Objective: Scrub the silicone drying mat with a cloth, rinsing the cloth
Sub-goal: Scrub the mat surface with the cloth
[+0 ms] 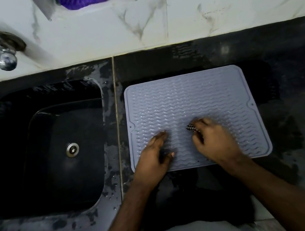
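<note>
Writing: none readable.
Sink (96,125): dark basin, contents indiscernible.
Left hand (155,153): fingers straight, pressing mat (189,96) near its front edge.
Right hand (215,139): gripping checked cloth (192,128) on mat.

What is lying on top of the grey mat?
On the mat: the left hand flat, the right hand gripping a checked cloth. The hands hide the mat beneath and most of the cloth.
</note>
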`<state>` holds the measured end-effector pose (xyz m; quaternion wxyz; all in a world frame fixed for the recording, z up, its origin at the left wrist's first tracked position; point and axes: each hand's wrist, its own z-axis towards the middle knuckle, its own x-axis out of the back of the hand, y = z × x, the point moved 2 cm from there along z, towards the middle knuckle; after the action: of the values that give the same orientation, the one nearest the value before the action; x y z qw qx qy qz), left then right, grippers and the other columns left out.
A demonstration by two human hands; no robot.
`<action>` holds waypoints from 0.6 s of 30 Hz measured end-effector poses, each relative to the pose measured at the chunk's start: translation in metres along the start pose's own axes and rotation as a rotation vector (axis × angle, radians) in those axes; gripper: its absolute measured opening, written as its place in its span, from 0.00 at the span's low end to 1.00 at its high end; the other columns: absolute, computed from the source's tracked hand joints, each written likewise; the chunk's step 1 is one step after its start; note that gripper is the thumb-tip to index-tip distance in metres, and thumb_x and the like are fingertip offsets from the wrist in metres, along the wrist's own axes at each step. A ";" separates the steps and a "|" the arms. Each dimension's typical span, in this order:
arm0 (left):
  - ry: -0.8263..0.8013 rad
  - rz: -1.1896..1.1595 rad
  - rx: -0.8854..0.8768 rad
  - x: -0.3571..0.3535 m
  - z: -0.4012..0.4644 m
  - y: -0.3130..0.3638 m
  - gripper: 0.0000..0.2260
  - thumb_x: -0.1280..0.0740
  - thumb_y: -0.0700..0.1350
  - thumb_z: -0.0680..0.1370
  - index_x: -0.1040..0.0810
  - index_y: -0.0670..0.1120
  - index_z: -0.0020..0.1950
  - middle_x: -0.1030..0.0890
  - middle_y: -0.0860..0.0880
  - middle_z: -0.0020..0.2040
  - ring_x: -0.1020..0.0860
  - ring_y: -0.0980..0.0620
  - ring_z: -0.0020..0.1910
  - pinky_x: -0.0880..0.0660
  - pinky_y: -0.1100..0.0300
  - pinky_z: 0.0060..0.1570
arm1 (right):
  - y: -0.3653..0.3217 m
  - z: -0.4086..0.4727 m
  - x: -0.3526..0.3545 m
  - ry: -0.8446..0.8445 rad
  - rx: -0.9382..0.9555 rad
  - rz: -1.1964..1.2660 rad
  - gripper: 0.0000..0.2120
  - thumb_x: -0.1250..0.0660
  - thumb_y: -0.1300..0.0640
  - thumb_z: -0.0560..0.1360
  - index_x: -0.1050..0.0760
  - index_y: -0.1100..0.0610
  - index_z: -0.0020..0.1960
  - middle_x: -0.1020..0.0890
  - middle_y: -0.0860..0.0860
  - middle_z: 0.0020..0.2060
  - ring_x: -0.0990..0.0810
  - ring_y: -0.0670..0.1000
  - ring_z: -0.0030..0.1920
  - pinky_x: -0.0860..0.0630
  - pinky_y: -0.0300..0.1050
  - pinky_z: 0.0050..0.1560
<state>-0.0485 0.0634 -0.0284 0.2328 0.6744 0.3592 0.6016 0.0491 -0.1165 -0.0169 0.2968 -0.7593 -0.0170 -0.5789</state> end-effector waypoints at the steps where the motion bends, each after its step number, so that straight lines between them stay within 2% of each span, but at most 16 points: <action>1: 0.009 -0.024 -0.009 0.002 -0.002 -0.002 0.27 0.26 0.42 0.77 0.28 0.44 0.75 0.28 0.50 0.75 0.32 0.55 0.75 0.38 0.60 0.76 | -0.005 0.002 -0.001 -0.006 0.009 -0.017 0.14 0.34 0.55 0.75 0.22 0.54 0.60 0.20 0.56 0.55 0.18 0.62 0.48 0.21 0.52 0.44; 4: 0.079 -0.063 0.002 0.007 -0.013 -0.008 0.25 0.28 0.41 0.78 0.27 0.45 0.74 0.27 0.52 0.73 0.29 0.56 0.73 0.34 0.58 0.74 | -0.018 0.008 -0.004 -0.058 0.012 -0.073 0.14 0.36 0.52 0.76 0.23 0.54 0.60 0.21 0.55 0.56 0.18 0.61 0.50 0.21 0.52 0.46; 6: 0.155 -0.051 0.027 0.012 -0.020 -0.014 0.24 0.28 0.40 0.77 0.26 0.44 0.73 0.25 0.50 0.72 0.27 0.54 0.72 0.32 0.55 0.73 | -0.026 0.009 -0.006 -0.084 0.019 -0.110 0.15 0.37 0.50 0.77 0.24 0.53 0.61 0.22 0.54 0.58 0.18 0.61 0.51 0.20 0.52 0.48; 11: 0.334 0.058 0.193 0.037 -0.037 -0.040 0.26 0.24 0.39 0.74 0.25 0.43 0.71 0.25 0.47 0.69 0.27 0.50 0.68 0.33 0.57 0.72 | -0.044 0.008 -0.008 -0.087 0.027 -0.191 0.11 0.36 0.50 0.77 0.24 0.51 0.58 0.24 0.50 0.57 0.19 0.56 0.52 0.21 0.51 0.46; 15: 0.318 0.150 0.315 0.045 -0.047 -0.054 0.28 0.21 0.43 0.70 0.23 0.45 0.69 0.25 0.46 0.59 0.27 0.47 0.60 0.30 0.56 0.65 | -0.067 0.002 -0.022 -0.098 0.070 -0.170 0.10 0.37 0.52 0.78 0.24 0.55 0.56 0.22 0.52 0.56 0.18 0.57 0.50 0.21 0.50 0.46; 18: 0.331 0.158 0.372 0.040 -0.053 -0.056 0.21 0.21 0.46 0.71 0.20 0.43 0.62 0.24 0.45 0.54 0.25 0.44 0.55 0.26 0.51 0.59 | -0.084 -0.001 -0.035 -0.090 0.057 -0.128 0.12 0.40 0.52 0.78 0.26 0.57 0.57 0.21 0.55 0.55 0.17 0.58 0.47 0.21 0.50 0.44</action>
<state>-0.1116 0.1234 -0.0354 -0.0047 0.6238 0.4432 0.6438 0.0054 -0.0364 -0.0120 0.2795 -0.7732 -0.0952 -0.5612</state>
